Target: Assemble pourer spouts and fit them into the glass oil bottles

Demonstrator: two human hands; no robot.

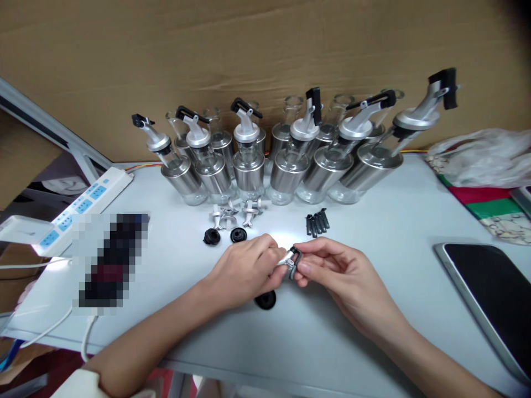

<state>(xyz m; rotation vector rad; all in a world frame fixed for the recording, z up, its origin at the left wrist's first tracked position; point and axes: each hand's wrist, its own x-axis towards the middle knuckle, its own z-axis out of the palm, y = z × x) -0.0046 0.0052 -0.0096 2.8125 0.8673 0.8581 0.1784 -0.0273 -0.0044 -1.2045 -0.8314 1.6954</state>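
Head view: the left hand (249, 270) pinches a silver spout (286, 258) while the right hand (341, 268) grips its black lever (295, 250), above the table (232, 342), in front of 6 spout-topped bottles (249, 172).

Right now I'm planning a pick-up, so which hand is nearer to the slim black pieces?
Right. The right hand is just on the person's side of the slim black pieces; the left hand is farther off, to their near left.
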